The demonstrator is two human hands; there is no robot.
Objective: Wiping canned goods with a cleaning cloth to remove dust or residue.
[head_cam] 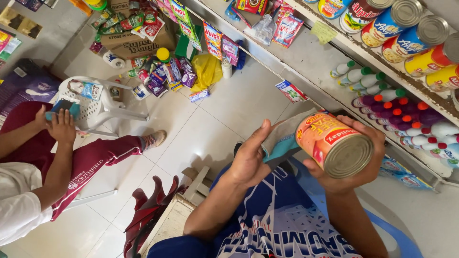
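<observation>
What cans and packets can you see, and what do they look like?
Can: held in the right hand, round, orange-pink label, grey metal end.
Cloth: grey and teal, pressed to the can by the left hand.
Shelf cans: upper right, blue, red, yellow.
Small bottles: right shelf, white and purple, coloured caps.
Cardboard box: brown, on floor, top.

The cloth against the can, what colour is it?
Grey with a teal edge, seen in the head view.

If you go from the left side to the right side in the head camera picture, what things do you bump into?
Another person's hands on a teal cloth → white plastic chair → left hand holding a grey-and-teal cloth → orange-labelled can in the right hand → white bottles with coloured caps on the shelf.
</observation>
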